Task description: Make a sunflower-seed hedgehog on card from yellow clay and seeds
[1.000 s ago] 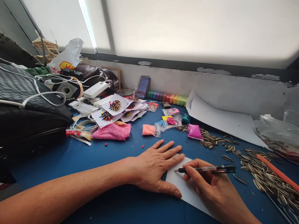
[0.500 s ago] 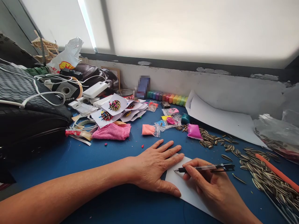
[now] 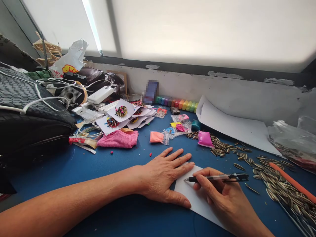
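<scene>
A sheet of white paper [image 3: 184, 190] lies on the blue tabletop [image 3: 138, 217] in front of me. My left hand [image 3: 165, 179] rests flat across its left side, fingers stretched and thumb spread. In my right hand [image 3: 222, 194] is a black pen with a clear barrel [image 3: 217, 177], pinched between thumb and fingers. Its tip touches or nearly touches the paper, just right of my left hand. Much of the sheet's right part is hidden under my right hand.
Striped sunflower seeds [image 3: 278, 184] lie scattered at right with an orange stick [image 3: 292, 181]. Small clay packets [image 3: 206, 139], a pink cloth [image 3: 118, 139] and decorated paper cards [image 3: 120, 111] sit beyond my hands. A black bag [image 3: 29, 131] stands at left, larger white sheets [image 3: 234, 126] behind.
</scene>
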`<act>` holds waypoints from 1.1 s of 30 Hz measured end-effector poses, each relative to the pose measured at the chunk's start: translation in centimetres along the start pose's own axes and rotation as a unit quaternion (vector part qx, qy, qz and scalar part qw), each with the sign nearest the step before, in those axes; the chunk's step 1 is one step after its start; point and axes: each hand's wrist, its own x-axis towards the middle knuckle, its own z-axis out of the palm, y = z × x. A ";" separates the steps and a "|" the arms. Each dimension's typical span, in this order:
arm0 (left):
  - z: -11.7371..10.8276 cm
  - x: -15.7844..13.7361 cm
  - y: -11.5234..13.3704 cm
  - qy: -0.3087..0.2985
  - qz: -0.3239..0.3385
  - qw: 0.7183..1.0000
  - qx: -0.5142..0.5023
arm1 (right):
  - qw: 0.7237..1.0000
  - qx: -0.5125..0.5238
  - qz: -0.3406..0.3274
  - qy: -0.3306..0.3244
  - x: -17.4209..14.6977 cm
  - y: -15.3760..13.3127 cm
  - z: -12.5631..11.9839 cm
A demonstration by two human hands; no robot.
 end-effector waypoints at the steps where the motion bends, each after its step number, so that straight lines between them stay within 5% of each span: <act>1: 0.0 0.0 0.0 0.002 0.000 1.000 0.000 | 1.000 0.001 0.003 0.000 0.0 0.0 0.0; 20: 0.0 0.0 0.0 0.004 0.005 1.000 0.005 | 0.996 -0.027 -0.009 -0.086 1.0 0.9 -1.2; 33: 0.1 0.0 0.0 0.005 0.002 1.000 0.004 | 0.996 -0.023 0.000 -0.087 1.1 1.1 -1.0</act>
